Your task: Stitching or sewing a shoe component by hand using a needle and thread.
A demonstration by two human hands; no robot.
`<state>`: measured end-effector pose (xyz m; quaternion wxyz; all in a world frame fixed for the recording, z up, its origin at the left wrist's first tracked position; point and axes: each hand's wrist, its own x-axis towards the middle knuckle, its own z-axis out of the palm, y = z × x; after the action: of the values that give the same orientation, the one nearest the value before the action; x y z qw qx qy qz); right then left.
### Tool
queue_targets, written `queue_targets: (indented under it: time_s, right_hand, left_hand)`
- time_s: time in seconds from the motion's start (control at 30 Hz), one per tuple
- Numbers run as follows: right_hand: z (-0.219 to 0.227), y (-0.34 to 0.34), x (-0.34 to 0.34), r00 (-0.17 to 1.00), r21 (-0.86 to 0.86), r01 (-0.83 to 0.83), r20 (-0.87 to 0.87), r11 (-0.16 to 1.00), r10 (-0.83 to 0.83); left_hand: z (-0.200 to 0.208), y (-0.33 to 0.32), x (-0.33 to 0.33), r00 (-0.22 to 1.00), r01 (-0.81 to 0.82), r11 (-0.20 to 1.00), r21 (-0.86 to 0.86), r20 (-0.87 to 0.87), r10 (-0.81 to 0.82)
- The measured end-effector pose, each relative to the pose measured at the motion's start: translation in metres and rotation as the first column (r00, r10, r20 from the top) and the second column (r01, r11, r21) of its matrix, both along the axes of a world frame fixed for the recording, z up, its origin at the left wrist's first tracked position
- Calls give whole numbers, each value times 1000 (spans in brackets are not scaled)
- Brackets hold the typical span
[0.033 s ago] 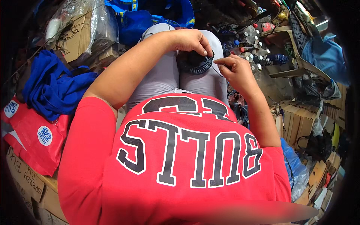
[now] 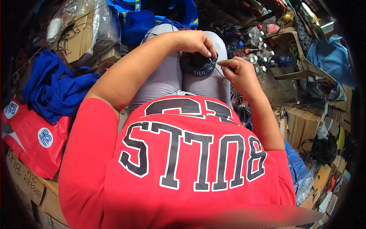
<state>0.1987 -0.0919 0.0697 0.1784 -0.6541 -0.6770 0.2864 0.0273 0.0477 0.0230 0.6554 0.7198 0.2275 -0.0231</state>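
Note:
Between my knees sits a dark rounded item (image 2: 202,70) with a ridged black rim; its exact kind is not clear. My left hand (image 2: 197,42) reaches over its far side, thumb and fingers pinched together at its upper edge. Just to the right, my right hand (image 2: 241,71) is closed in a pinch beside the item. A thin black cord (image 2: 220,71) runs from the rim toward the right fingers. Part of the item is hidden in shadow and under my left hand.
Blue cloth (image 2: 57,86) and a red bag (image 2: 36,141) lie at my left. A large blue bag (image 2: 152,17) is beyond my knees. Several plastic bottles (image 2: 259,49), a chair-like frame (image 2: 299,57) and cardboard boxes (image 2: 303,124) crowd the right side.

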Motion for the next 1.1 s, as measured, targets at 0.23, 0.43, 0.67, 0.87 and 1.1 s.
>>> queue_targets:
  time_s: [0.23,0.43,0.67,0.87,1.1]
  right_hand:
    - [-34,4,18,992,20,-4,-125,1000,7]
    - [-54,18,40,880,-183,-114,-474,977,14]
    - [-53,17,19,882,-147,21,-462,989,-87]
    - [-36,1,9,965,103,6,-261,995,21]
    - [-39,-22,-7,998,248,-24,-54,968,39]
  left_hand:
    - [-11,2,8,998,43,993,106,38,-48]
    - [-4,1,5,992,107,975,197,43,-118]
    - [1,-2,7,998,61,973,222,-45,-53]
    - [-2,-19,-17,964,-263,823,504,117,237]
    - [-3,-66,-51,905,-425,734,530,234,355]
